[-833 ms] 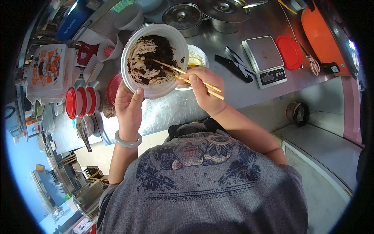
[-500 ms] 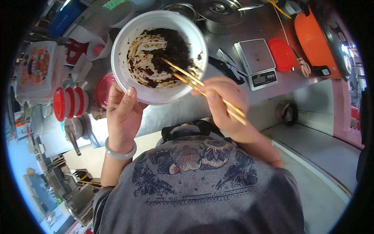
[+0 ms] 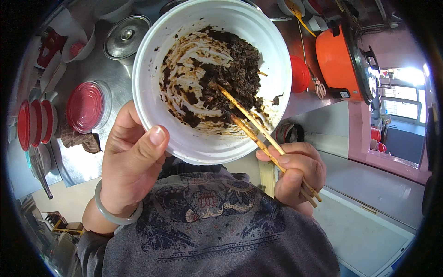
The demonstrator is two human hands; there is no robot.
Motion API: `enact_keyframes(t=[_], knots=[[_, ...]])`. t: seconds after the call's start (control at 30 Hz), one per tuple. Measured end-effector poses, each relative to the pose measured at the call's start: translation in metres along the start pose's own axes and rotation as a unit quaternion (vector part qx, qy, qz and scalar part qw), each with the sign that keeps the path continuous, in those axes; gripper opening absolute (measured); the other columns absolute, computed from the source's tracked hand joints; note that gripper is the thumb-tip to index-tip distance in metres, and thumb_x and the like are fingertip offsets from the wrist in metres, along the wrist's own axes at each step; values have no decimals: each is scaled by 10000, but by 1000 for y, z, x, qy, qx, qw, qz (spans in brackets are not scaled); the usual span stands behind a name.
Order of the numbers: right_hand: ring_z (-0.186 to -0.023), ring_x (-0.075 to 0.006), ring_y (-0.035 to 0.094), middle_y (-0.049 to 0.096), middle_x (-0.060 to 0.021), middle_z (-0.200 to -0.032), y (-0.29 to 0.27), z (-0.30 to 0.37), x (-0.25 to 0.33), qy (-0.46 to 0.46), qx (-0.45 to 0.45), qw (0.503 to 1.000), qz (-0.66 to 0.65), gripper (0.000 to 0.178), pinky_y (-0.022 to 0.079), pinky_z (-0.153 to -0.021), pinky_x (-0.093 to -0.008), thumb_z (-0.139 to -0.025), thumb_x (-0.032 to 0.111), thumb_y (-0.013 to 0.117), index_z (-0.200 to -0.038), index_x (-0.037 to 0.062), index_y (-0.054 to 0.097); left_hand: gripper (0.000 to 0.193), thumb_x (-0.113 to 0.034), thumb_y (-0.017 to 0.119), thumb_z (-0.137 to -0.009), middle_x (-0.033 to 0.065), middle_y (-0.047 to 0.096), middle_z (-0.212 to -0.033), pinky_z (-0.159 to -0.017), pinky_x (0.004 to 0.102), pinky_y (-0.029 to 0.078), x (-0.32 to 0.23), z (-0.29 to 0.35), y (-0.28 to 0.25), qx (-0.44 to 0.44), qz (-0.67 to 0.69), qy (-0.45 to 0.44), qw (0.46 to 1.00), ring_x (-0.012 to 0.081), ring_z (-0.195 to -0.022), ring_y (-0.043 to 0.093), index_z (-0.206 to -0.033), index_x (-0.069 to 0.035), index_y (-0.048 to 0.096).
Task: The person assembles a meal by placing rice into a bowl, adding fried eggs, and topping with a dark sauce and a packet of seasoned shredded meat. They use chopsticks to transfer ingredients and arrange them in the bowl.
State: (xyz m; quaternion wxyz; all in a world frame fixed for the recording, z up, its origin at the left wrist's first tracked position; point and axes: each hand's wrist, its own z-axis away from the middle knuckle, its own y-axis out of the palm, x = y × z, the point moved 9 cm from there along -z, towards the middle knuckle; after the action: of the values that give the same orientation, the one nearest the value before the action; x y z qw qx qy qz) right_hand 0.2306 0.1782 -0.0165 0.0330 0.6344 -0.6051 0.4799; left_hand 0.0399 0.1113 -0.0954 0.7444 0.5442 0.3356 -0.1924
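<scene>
Left hand point(image 3: 131, 168) at seven o'clock gripping white bowl point(image 3: 212, 78) rim, thumb inside, raised above steel counter point(image 3: 99, 69); right hand point(image 3: 295, 173) at four o'clock pinching chopsticks point(image 3: 251, 124), tips in dark paste point(image 3: 230, 78).

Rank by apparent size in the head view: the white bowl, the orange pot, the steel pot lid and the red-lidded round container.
1. white bowl, though nearness inflates it
2. orange pot
3. red-lidded container and steel lid look alike, so unranked

- Round tub with red lid point(image 3: 86, 107), on the steel counter, left.
- More red-lidded tubs point(image 3: 34, 123), stacked at far left.
- No labels, signs, screens.
</scene>
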Motion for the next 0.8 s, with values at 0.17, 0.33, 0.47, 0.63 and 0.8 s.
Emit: enact_keyframes(t=[0.17, 0.33, 0.47, 0.63, 0.8], knots=[[-522, -198, 600, 607, -145, -678, 4, 4, 4, -37, -12, 999, 19, 377, 526, -437, -304, -973, 331, 402, -786, 10, 470, 158, -112, 605, -880, 65, 593, -1058, -921, 318, 407, -3, 5, -2, -3, -5, 12, 1000, 146, -996, 546, -1003, -53, 527], [-512, -192, 587, 602, -151, -673, 6, 3, 4, -43, -21, 999, -5, 360, 527, -423, -290, -969, 305, 411, -783, 1, 461, 153, -112, 607, -879, 60, 597, -1051, -915, 314, 408, -5, 8, -2, -2, -17, 14, 1000, 142, -994, 546, -998, -56, 529], [-531, -198, 586, 601, -157, -672, 4, 3, 6, -40, -20, 999, -2, 344, 537, -434, -294, -963, 276, 418, -771, -7, 460, 153, -106, 614, -873, 58, 599, -1042, -912, 311, 410, -7, 10, -3, -8, -18, 18, 1000, 139, -993, 545, -990, -55, 530], [-584, -221, 594, 612, -178, -706, 9, -3, -1, -7, -18, 1000, -11, 285, 544, -531, -307, -949, 208, 428, -801, -25, 502, 132, -82, 630, -857, 65, 566, -1097, -921, 308, 402, -6, 5, -13, -6, -84, 42, 996, 138, -1013, 535, -940, -61, 531], [-686, -232, 636, 625, -184, -850, 49, -24, -56, 7, -63, 987, -148, 255, 544, -681, -326, -967, 162, 408, -922, -58, 529, 133, -17, 646, -822, 139, 375, -1316, -902, 308, 431, -7, -9, -29, 8, -313, 150, 938, 180, -1122, 475, -888, -47, 534]])
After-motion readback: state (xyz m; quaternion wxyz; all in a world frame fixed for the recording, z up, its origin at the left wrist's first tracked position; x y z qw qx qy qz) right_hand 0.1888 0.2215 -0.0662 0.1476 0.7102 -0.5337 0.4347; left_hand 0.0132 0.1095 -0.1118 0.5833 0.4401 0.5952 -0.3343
